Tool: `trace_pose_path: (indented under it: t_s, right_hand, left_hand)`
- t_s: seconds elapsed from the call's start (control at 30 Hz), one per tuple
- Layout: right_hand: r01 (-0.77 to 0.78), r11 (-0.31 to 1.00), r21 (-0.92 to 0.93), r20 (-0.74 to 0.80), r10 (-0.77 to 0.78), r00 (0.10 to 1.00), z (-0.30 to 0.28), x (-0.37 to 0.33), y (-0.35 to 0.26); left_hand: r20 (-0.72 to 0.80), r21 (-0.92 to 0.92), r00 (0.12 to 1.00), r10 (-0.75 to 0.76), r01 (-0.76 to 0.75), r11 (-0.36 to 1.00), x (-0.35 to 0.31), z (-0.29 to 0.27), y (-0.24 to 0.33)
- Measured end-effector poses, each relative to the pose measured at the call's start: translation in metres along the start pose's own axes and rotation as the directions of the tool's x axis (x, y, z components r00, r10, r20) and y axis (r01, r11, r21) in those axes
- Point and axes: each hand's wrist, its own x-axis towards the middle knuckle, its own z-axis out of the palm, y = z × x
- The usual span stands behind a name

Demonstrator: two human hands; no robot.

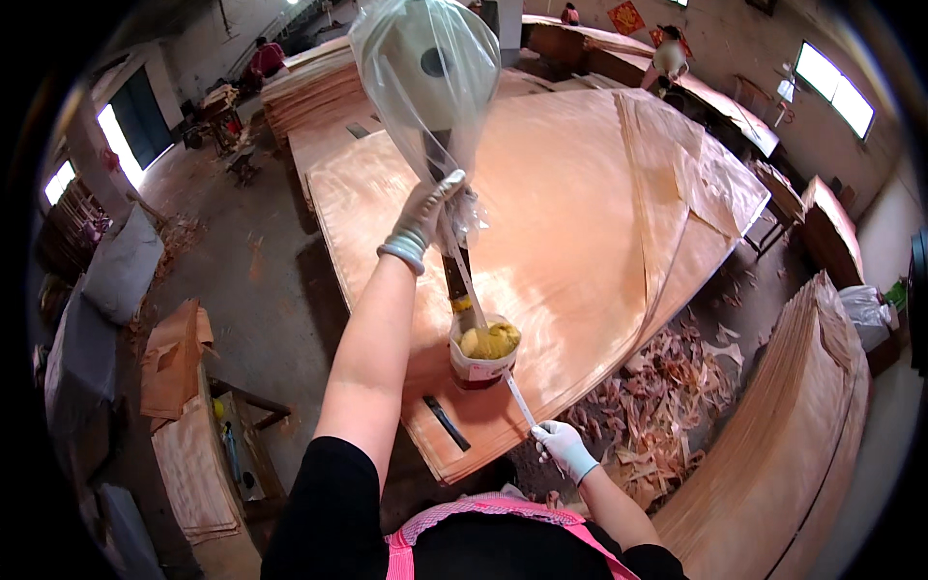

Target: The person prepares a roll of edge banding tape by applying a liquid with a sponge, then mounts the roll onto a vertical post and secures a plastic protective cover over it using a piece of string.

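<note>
My left hand (423,211), in a pale glove, is raised and closed at the white paper tape (457,256), just under a large roll (425,66) in a clear plastic bag. A dark upright stand (454,278) runs down behind the tape. Below sits a pale tub (480,371) with a wet-looking yellow sponge (493,341) in it. The tape passes down to the tub and comes out at its near side. My right hand (564,449), also gloved, pinches the lower end of the tape beyond the table edge. Where the tape meets the sponge is partly hidden.
Large wood veneer sheets (541,213) are stacked on the table under the tub. A dark flat bar (446,422) lies near its front edge. Veneer scraps (667,416) litter the floor at right, beside another veneer stack (773,435). A person (669,58) stands far right.
</note>
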Motion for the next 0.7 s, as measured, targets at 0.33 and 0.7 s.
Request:
trace_pose_path:
  t_s: [0.33, 0.7]
  right_hand:
    - [-0.006, 0.997, -0.077, -0.035, 0.004, 0.999, -0.018, -0.035, 0.052]
    - [0.002, 0.995, 0.095, 0.153, -0.016, 0.988, 0.017, -0.037, 0.063]
  left_hand:
    - [0.047, 0.014, 0.998, 0.035, -0.036, 0.999, 0.009, 0.009, -0.006]
    - [-0.012, 0.03, 0.991, 0.133, -0.133, 0.991, 0.004, 0.016, -0.012]
